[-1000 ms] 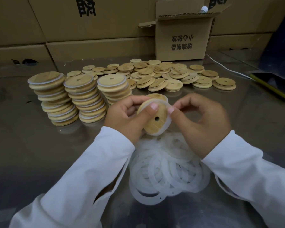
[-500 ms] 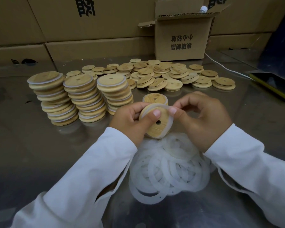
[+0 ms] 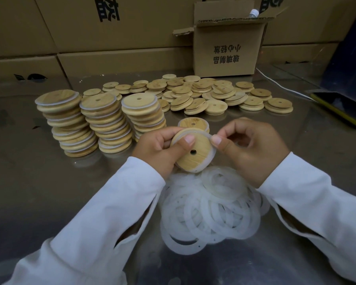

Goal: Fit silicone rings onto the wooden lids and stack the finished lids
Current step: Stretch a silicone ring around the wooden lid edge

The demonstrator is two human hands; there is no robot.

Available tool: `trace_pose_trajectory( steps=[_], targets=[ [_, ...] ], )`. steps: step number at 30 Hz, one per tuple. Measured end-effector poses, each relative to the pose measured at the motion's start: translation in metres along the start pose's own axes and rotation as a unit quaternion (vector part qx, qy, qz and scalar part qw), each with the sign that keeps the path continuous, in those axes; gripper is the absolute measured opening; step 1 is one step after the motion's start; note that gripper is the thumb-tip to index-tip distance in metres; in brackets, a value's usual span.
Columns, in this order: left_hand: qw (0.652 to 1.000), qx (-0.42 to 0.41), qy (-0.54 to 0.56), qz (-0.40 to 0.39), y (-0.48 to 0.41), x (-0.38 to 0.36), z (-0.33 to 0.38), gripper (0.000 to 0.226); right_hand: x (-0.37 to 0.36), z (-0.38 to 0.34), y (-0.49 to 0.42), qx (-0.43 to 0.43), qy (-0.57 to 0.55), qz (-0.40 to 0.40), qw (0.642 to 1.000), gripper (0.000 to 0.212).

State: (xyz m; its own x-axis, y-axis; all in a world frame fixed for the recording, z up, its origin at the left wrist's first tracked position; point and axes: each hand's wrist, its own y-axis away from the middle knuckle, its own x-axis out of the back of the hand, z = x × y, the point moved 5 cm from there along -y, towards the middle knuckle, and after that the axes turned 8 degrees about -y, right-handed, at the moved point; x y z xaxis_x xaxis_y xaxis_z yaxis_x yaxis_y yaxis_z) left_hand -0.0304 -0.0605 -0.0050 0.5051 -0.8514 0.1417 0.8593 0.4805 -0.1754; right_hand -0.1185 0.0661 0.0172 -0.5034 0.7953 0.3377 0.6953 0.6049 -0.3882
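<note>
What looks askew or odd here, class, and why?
The leftmost stack of finished lids looks askew: its lids sit staggered and its top overhangs left of its base. The print on the open cardboard box behind is upside down.

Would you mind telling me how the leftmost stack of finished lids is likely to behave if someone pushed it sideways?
Probably tippy: the leftmost stack is tall and its lids sit visibly offset, so it may topple. The silicone rings between lids likely add grip, so it might lean rather than shear.
</note>
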Motion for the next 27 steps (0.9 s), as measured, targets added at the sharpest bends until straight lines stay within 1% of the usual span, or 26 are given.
trace_pose_trajectory(
  steps=[3,6,7,10,14,18,20,23,27],
  targets=[
    [0.999,-0.011,-0.035,0.003,0.001,0.002,0.001,0.028,-0.003,0.004,0.004,-0.005,-0.020,0.009,1.000,0.012],
    [0.998,-0.022,-0.054,0.027,0.002,0.002,0.001,0.012,-0.005,0.004,0.007,0.003,-0.024,0.024,0.999,0.007],
    [0.998,-0.025,-0.052,0.038,0.002,0.002,0.001,0.007,-0.006,0.004,0.008,0.008,-0.010,0.030,0.999,0.006],
    [0.997,-0.019,-0.032,0.066,0.001,0.004,-0.001,0.008,-0.006,0.002,0.011,0.018,0.033,0.044,0.998,0.006],
    [0.998,-0.008,0.018,0.064,0.000,0.002,-0.002,0.001,-0.001,-0.003,0.011,0.035,0.030,0.088,0.995,0.008],
    [0.998,-0.017,0.039,0.043,0.000,-0.001,0.000,0.011,0.004,-0.004,0.011,0.040,0.004,0.111,0.993,0.007],
    [0.999,-0.018,0.032,0.033,0.001,-0.003,0.001,0.020,0.005,-0.006,0.011,0.053,0.009,0.111,0.992,0.006],
    [0.999,-0.020,0.034,0.023,0.001,-0.005,0.000,0.018,0.003,-0.009,0.012,0.079,0.019,0.110,0.991,0.005],
    [0.999,-0.033,0.032,0.006,0.003,-0.008,0.003,0.029,0.001,-0.011,0.013,0.095,0.043,0.097,0.990,0.004]
  ],
)
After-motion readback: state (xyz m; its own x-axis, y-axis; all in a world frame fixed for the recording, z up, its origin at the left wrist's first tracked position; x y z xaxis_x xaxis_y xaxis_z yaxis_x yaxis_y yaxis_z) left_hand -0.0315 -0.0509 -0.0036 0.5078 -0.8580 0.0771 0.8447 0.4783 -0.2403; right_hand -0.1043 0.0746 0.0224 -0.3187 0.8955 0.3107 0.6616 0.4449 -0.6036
